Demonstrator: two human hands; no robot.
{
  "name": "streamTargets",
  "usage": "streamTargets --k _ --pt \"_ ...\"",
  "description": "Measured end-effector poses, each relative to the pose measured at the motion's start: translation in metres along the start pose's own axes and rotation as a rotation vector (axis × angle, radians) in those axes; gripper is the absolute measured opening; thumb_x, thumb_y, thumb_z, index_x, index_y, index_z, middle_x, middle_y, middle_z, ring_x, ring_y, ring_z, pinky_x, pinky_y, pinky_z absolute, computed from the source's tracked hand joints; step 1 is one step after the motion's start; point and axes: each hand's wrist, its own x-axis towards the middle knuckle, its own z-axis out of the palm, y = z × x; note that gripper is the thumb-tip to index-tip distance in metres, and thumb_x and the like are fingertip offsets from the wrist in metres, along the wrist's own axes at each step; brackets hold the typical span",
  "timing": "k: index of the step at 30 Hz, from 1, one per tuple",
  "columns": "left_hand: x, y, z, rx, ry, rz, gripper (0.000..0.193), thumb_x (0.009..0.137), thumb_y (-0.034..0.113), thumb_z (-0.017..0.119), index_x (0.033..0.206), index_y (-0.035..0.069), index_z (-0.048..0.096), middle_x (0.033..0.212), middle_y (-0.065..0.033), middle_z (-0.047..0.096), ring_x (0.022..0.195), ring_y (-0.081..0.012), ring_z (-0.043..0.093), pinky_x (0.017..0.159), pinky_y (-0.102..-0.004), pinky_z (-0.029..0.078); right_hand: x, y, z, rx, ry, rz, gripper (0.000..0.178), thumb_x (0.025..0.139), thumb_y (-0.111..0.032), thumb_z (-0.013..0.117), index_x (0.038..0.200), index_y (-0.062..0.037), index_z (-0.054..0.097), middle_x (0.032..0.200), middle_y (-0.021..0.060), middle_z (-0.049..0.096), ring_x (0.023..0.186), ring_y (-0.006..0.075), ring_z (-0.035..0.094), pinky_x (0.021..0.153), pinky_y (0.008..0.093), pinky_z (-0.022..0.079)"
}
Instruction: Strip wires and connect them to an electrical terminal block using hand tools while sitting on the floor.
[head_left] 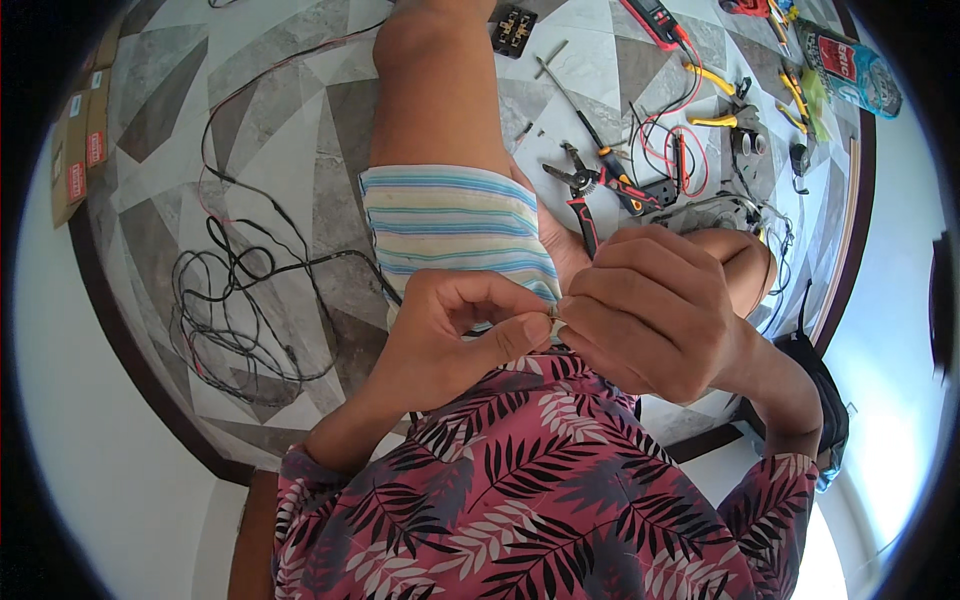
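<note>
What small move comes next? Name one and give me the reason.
Probably ease the right hand back slightly while the left hand steadies the tiny piece between them. The hands hide most of that piece, so how it sits cannot be checked; the left thumb and forefinger close in on it, so that hand could likely hold it.

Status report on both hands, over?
Left hand and right hand: grips closed, nearly meeting at a thin piece, mostly hidden. Black cable runs behind left hand. Nothing seen blocking.
</note>
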Motion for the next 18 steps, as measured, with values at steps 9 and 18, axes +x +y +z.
streamTargets --k 9,18 --pt "-0.003 -0.008 0.004 0.071 0.045 0.2 0.022 0.092 0.006 0.063 0.109 -0.008 0.063 0.102 -0.01 0.067 0.093 -0.0122 0.064 0.081 -0.0243 0.051 -0.002 0.004 0.005 0.018 0.0 0.025 0.026 0.059 -0.004 0.071 0.081 0.006 0.06 0.077 0.0132 0.061 0.063 0.0261 0.059 0.056 0.0371 0.052" --pt "0.007 -0.016 -0.004 -0.147 -0.011 -0.03 0.022 0.092 0.016 0.066 0.097 -0.005 0.067 0.084 -0.0043 0.067 0.076 -0.0059 0.059 0.064 -0.0196 0.049 -0.002 0.001 0.004 -0.165 -0.124 -0.086 0.03 0.055 -0.009 0.066 0.082 0.0046 0.061 0.079 0.0118 0.061 0.069 0.0264 0.061 0.059 0.0382 0.053"
